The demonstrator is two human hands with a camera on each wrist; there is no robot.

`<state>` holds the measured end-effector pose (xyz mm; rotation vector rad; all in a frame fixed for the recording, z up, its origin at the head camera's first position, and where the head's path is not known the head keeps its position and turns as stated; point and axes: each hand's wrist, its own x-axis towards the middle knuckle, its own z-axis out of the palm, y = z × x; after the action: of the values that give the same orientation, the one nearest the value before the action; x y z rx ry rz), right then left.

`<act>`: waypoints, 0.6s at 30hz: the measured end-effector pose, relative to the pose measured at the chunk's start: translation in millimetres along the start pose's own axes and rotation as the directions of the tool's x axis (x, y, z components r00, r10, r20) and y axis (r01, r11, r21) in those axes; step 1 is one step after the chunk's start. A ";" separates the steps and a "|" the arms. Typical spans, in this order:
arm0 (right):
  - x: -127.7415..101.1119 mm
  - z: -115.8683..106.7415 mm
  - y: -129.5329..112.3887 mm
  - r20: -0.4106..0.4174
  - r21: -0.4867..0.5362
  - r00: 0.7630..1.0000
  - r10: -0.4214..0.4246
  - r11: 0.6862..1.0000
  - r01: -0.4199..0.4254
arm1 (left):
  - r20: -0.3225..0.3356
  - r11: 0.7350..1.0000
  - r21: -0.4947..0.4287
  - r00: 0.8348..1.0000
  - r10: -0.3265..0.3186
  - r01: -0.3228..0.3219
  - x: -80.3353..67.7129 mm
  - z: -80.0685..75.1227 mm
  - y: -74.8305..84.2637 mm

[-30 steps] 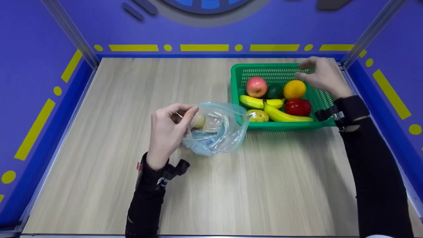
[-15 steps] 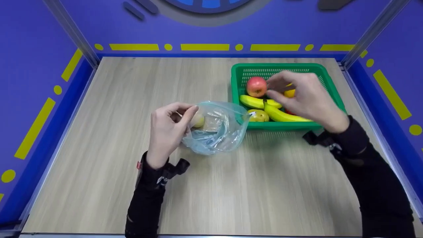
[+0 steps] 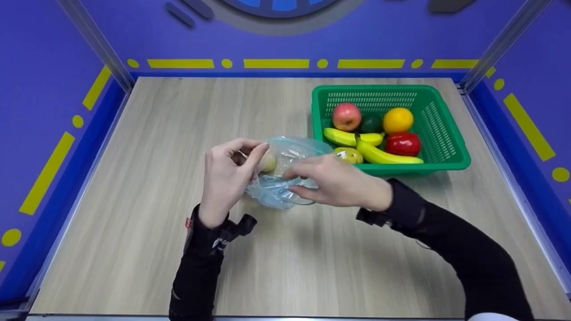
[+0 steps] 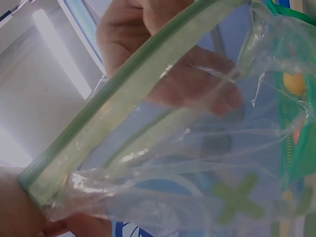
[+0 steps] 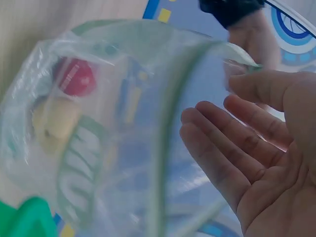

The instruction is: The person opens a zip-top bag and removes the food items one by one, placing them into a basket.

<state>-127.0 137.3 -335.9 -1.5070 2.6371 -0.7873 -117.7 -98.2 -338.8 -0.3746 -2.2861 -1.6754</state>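
A clear zip bag (image 3: 270,196) with a pale green rim stands in the middle of the table. My left hand (image 3: 229,178) pinches its rim at the left side. At the bag's mouth is my right hand (image 3: 337,180), fingers loosely extended and holding nothing. The right wrist view shows its fingers (image 5: 232,148) straight beside the green zip edge. Through the plastic there, a yellowish round thing (image 5: 54,123) and a red thing (image 5: 78,78) lie in the bag. In the left wrist view, the right hand (image 4: 170,84) is seen partly through the plastic.
A green basket (image 3: 446,167) stands at the back right, close behind the bag. In it lie a pink-red apple (image 3: 346,117), an orange (image 3: 398,120), a red pepper-like thing (image 3: 403,144), bananas (image 3: 386,156), a dark green round thing (image 3: 371,123) and a yellow potato-like thing (image 3: 349,155). Blue walls enclose the table.
My right hand has come from above the basket's right side, across the fruit, left and nearer to the bag's mouth. The left hand keeps its pinch on the bag.
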 end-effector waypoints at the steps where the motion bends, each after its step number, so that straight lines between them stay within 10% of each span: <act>1: 4.9 5.8 2.3 0.015 0.006 1.000 0.006 1.000 -0.006 | -0.002 1.000 0.000 1.000 0.004 -0.004 -0.1 -0.3 0.2; 18: 89.8 80.5 41.4 0.217 -0.257 0.975 0.050 0.966 0.008 | -0.013 1.000 0.011 1.000 0.022 -0.022 -1.5 -3.9 -0.1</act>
<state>-189.1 48.0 -402.5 -1.5129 2.6575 -0.2602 -116.1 -102.0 -338.4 -0.3838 -2.2730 -1.6489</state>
